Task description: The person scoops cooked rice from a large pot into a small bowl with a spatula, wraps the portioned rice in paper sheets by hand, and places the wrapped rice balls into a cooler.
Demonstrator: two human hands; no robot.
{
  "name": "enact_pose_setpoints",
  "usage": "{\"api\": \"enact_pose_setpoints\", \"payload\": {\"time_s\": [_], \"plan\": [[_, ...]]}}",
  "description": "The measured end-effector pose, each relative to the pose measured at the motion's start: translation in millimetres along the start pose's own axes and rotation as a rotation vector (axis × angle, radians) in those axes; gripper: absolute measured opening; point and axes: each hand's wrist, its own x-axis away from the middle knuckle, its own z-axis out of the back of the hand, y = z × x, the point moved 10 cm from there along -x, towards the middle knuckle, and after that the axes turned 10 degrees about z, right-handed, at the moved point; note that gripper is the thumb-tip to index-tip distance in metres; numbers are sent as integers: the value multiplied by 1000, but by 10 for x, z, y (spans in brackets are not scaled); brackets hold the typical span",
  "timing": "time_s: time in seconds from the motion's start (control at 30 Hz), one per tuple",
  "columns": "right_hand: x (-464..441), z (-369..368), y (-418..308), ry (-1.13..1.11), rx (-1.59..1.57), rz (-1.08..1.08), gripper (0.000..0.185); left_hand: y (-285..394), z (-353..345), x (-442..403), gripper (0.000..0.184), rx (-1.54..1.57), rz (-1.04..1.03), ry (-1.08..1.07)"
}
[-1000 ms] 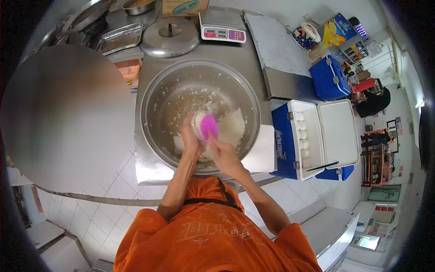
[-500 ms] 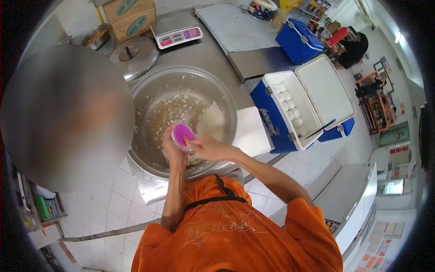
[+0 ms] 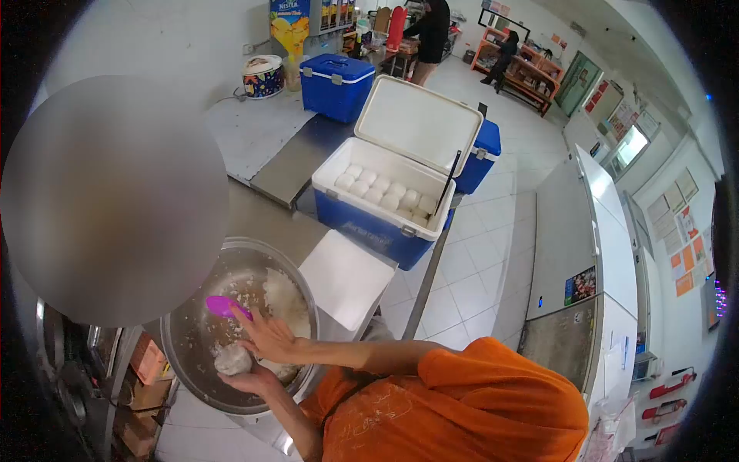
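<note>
My right hand point(image 3: 271, 339) grips a purple rice paddle point(image 3: 221, 306) over the pot, its blade pointing left. Just below it, my left hand point(image 3: 252, 380) cups a small round cup point(image 3: 233, 359) that looks packed with white rice; the cup's sides are partly hidden by the fingers. Both hands are above a large round metal pot point(image 3: 312, 296). White rice point(image 3: 283, 296) lies against the pot's right inner side, and loose grains are scattered across its bottom.
A white sheet point(image 3: 346, 277) lies right of the pot. Beyond it, an open blue cooler point(image 3: 362, 231) holds several white rounded portions point(image 3: 385, 189). A closed blue cooler point(image 3: 337, 85) and a patterned pot point(image 3: 263, 77) stand farther back. Two people are in the background.
The view has swung right, towards the open cooler. The paddle has come out of the cup, and my right hand now holds it away to the upper left of the cup.
</note>
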Motion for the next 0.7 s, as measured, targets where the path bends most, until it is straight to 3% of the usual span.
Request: {"api": "enact_pose_setpoints", "payload": {"time_s": [0.13, 0.23, 0.27, 0.3, 0.33, 0.37, 0.4, 0.43, 0.7], "plan": [[173, 38, -133, -88, 27, 72, 88, 186, -173, 171, 54, -75, -132, -56], [230, 59, 99, -10, 19, -19, 91, 308, -272, 161, 54, -223, -229, -206], [187, 142, 156, 11, -44, -52, 91, 339, -113, 128, 53, -193, -324, -122], [91, 376, 98, -132, -83, -234, 92, 360, -101, 191, 52, -281, -378, -32], [15, 518, -28, 22, -11, -92, 90, 376, -90, 264, 51, -370, -425, 64], [-66, 590, -78, 50, -11, -56, 89, 312, -190, 225, 50, -377, -303, -54], [-114, 653, -190, 94, -4, -25, 88, 334, -202, 350, 47, -387, -385, 72], [-102, 575, -295, 67, -13, -6, 87, 328, -234, 461, 43, -396, -458, 171], [143, 563, -489, 58, 81, 116, 93, 361, -321, 493, 47, -379, -345, 106]]}}
